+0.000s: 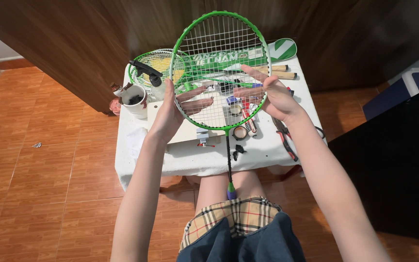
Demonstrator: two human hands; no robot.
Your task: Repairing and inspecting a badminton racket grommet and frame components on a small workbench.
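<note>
From the head camera, the person sits at a small table (190, 157) covered with a white cloth and holds a green badminton racket (219, 63) upright above its front half. The left hand (170, 109) grips the left side of the green frame, thumb on the near side and fingers (197, 104) spread flat behind the white strings. The right hand (272, 94) clasps the right side of the frame the same way, its fingers (246, 90) splayed behind the strings and pointing toward the left hand. Both hands are half open, closed only on the rim. The racket's thin black shaft (229, 160) runs down past the table's front edge to a green and purple end near the person's knees.

On the table, a 2nd green racket (153, 65) lies at the back left corner, with a black-topped spray bottle (155, 82) resting just beside it. A white cup (136, 102) stands near the left edge. A pale board (187, 131) lies under the left hand. Red-handled pliers (284, 140) lie by the right edge, and a small tape roll (240, 132) sits close to the shaft.
</note>
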